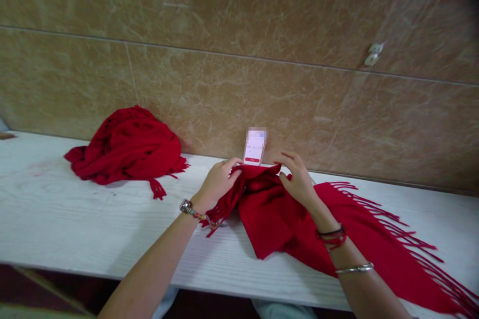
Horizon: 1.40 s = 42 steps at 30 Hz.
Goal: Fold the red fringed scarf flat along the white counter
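A red fringed scarf lies bunched on the white table, its loose end spread toward the lower right. My left hand holds the scarf's upper left edge between thumb and fingers. At the upper right corner of the same edge, my right hand has the cloth between its thumb and forefinger. The edge is drawn across between both hands, with folds below it. Some fringe hangs under my left wrist.
A second red scarf sits in a heap at the left, against the marbled wall. A phone with a lit screen leans on the wall just beyond my hands. The white table ends at a front edge near my legs.
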Motion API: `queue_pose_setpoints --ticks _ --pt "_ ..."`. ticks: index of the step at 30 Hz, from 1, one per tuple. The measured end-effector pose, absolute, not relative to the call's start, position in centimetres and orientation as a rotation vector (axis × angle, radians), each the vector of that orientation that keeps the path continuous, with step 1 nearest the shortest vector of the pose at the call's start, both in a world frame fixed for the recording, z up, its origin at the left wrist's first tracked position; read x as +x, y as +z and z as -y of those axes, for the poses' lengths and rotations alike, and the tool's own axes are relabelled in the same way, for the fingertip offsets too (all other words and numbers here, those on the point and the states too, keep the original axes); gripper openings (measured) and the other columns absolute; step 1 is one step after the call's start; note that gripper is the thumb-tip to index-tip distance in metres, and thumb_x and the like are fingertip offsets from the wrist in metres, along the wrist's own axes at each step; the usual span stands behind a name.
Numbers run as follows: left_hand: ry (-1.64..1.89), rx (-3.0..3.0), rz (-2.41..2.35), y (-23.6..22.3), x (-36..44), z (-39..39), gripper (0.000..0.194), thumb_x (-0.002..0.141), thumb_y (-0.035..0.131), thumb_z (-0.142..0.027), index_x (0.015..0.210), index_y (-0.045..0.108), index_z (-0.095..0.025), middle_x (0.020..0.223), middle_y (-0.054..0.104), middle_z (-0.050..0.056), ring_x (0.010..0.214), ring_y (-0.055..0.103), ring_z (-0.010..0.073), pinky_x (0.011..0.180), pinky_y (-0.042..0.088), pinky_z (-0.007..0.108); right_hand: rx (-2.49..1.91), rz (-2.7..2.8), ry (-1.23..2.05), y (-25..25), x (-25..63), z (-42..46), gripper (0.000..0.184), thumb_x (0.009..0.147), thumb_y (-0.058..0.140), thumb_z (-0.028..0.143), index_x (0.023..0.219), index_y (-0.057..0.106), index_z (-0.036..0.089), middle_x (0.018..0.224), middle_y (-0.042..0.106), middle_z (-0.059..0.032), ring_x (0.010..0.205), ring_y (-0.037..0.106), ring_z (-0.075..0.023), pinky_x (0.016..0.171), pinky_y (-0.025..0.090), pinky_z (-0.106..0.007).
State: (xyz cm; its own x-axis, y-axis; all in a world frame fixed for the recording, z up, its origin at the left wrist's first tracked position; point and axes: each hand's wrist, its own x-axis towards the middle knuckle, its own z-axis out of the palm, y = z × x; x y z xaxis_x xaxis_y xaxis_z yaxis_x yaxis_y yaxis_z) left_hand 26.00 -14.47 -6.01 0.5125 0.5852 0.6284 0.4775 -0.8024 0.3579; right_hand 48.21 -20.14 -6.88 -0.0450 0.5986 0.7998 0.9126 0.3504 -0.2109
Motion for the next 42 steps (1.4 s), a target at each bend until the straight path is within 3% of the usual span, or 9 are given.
queue_pose_setpoints --ticks 4,8,11,14,21,26,32,39,42 --pt "1.412 2.565 -0.854 -5.9 25.9 14.5 0.027 0.082 0.050 -0.016 0.108 0.050 -0.020 0.093 0.064 0.003 0.086 0.059 0.0163 0.081 0.045 0.031 -1.242 1.934 -0.457 -6.5 45.8 21.2 0.036 0.078 0.051 0.027 0.114 0.051 0.025 0.124 0.044 -0.0106 0.118 0.037 -0.0267 0.098 0.023 -0.055" --pt "1.512 2.604 -0.688 -6.3 26.1 15.0 0.038 0.083 0.050 -0.020 0.120 0.041 -0.022 0.089 0.063 0.001 0.087 0.058 0.0153 0.085 0.042 0.032 -1.198 1.912 -0.523 -7.2 43.8 21.4 0.029 0.077 0.056 0.035 0.105 0.057 0.026 0.120 0.049 -0.0089 0.117 0.038 -0.0276 0.100 0.019 -0.058" --pt "1.492 2.619 -0.589 -6.3 26.2 15.1 0.040 0.085 0.048 -0.022 0.124 0.037 -0.025 0.088 0.063 0.000 0.088 0.057 0.0152 0.086 0.041 0.033 -1.169 1.820 -0.503 -7.2 43.2 21.4 0.012 0.080 0.053 0.030 0.085 0.062 0.025 0.111 0.055 -0.0062 0.111 0.045 -0.0251 0.099 0.022 -0.055" --pt "1.417 2.580 -0.555 -6.1 26.0 15.0 0.048 0.085 0.050 -0.031 0.128 0.032 -0.024 0.091 0.063 0.001 0.092 0.057 0.0164 0.090 0.039 0.034 -1.184 1.683 -0.427 -6.7 43.7 21.4 0.014 0.081 0.049 0.027 0.077 0.061 0.023 0.103 0.058 -0.0067 0.102 0.051 -0.0223 0.093 0.035 -0.048" --pt "1.021 2.708 -0.580 -6.2 26.1 15.3 0.097 0.059 0.072 -0.046 0.136 0.020 -0.020 0.126 0.046 0.015 0.114 0.044 0.0274 0.095 0.035 0.042 -1.314 1.134 -0.458 -6.3 48.6 20.1 0.017 0.075 0.048 0.029 0.070 0.059 0.018 0.082 0.057 -0.0073 0.081 0.053 -0.0193 0.077 0.044 -0.037" --pt "1.059 2.703 -0.794 -6.6 26.4 14.7 0.061 0.076 0.057 -0.015 0.131 0.032 -0.023 0.091 0.064 0.002 0.086 0.059 0.0178 0.084 0.042 0.034 -1.315 1.203 -0.415 -6.5 49.8 19.7 0.017 0.072 0.052 0.032 0.067 0.059 0.018 0.085 0.057 -0.0076 0.083 0.053 -0.0197 0.075 0.044 -0.037" --pt "1.463 2.442 -1.003 -6.0 25.7 13.8 0.038 0.083 0.048 -0.020 0.121 0.044 -0.020 0.084 0.065 0.001 0.081 0.060 0.0152 0.080 0.043 0.029 -1.234 1.136 -0.502 -6.3 49.3 20.1 0.017 0.075 0.050 0.032 0.072 0.059 0.019 0.088 0.056 -0.0069 0.086 0.053 -0.0193 0.078 0.043 -0.037" --pt "0.975 2.485 -1.117 -7.5 25.8 13.5 0.050 0.083 0.049 -0.037 0.127 0.038 -0.018 0.088 0.066 0.006 0.082 0.062 0.0198 0.069 0.045 0.027 -1.353 1.091 -0.361 -7.0 50.7 19.2 0.018 0.070 0.052 0.035 0.067 0.060 0.018 0.083 0.058 -0.0070 0.083 0.054 -0.0205 0.078 0.042 -0.039" --pt "0.937 2.438 -1.055 -7.5 25.7 13.2 0.054 0.078 0.056 -0.028 0.128 0.037 -0.019 0.087 0.067 0.005 0.079 0.062 0.0186 0.069 0.045 0.027 -1.319 0.861 -0.378 -6.9 52.2 19.3 0.019 0.070 0.050 0.033 0.072 0.061 0.017 0.081 0.058 -0.0060 0.082 0.053 -0.0197 0.079 0.042 -0.038"
